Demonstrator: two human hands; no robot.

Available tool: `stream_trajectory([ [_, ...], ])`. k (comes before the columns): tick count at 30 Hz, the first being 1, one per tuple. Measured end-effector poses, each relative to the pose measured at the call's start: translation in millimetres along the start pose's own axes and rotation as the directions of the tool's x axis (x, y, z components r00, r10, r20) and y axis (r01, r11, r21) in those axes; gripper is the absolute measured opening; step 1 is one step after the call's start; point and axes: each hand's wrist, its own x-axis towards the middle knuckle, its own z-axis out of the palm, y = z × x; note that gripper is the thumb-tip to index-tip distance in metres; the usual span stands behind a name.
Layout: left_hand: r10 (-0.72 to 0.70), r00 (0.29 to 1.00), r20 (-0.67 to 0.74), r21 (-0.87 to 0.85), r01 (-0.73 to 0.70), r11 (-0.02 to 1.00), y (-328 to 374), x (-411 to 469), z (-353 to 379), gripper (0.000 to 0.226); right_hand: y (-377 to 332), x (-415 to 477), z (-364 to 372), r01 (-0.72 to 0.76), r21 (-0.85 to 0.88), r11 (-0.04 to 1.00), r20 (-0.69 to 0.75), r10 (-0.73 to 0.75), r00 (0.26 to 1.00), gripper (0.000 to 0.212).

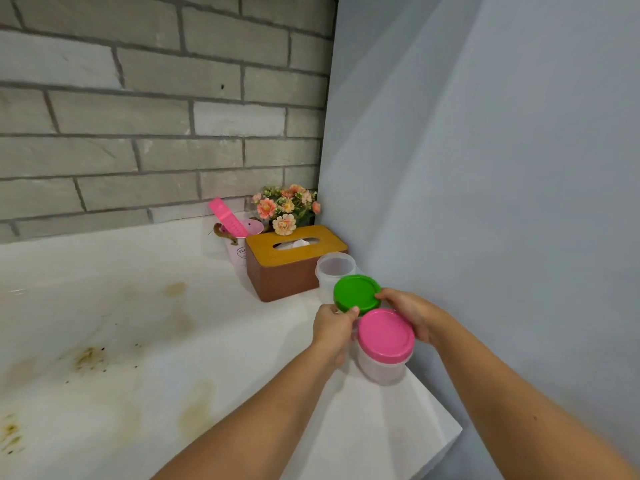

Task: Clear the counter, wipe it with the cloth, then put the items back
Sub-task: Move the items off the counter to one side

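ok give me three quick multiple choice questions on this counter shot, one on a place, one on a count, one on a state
1. Where does the tissue box stand?
A) at the far corner of the counter, in front of the flowers
B) on the floor
C) inside a drawer

2. How many of the clear jars wear a lid?
A) one
B) two
C) three

3. What are the two hands doing?
A) hanging idle
B) wiping with a cloth
C) gripping the green-lidded jar

Answers:
1 A, the box sits by the side wall with the flowers right behind it.
2 B, the green-lidded jar and the pink-lidded jar are capped, while the lidless jar behind them is open.
3 C, the left hand and the right hand both curl onto the green lid's rim.
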Motion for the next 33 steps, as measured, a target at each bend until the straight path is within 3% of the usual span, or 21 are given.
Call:
stream_trajectory([
  [15, -0.037, 0.996, -0.078, 0.004, 0.037, 0.999, -8.7, 2.6, 17.8, 0.039, -5.5, 12.3, -11.6, -0.022, -0.200, 0.980, -0.036, 0.015, 0.999, 0.024],
  [21, -0.037, 0.995, -0.088, 0.021, 0.039, 0.999, -3.7, -2.7, 14.7, 0.045, -17.3, 16.8, -8.6, 0.159, -0.461, 0.873, -0.003, -0.181, 0.983, 0.035],
  [26, -0.019, 0.989, -0.147, 0.067, 0.029, 0.997, 1.3, -6.2, 11.2, 0.052, -28.4, 14.5, -0.3, 0.211, -0.584, 0.784, -0.038, -0.286, 0.958, 0.051],
  [33, 0.040, 0.969, -0.245, 0.016, -0.037, 0.999, 19.8, -18.0, -6.3, 0.039, -48.6, 17.3, 21.7, 0.371, -0.631, 0.681, -0.106, -0.550, 0.829, 0.039],
])
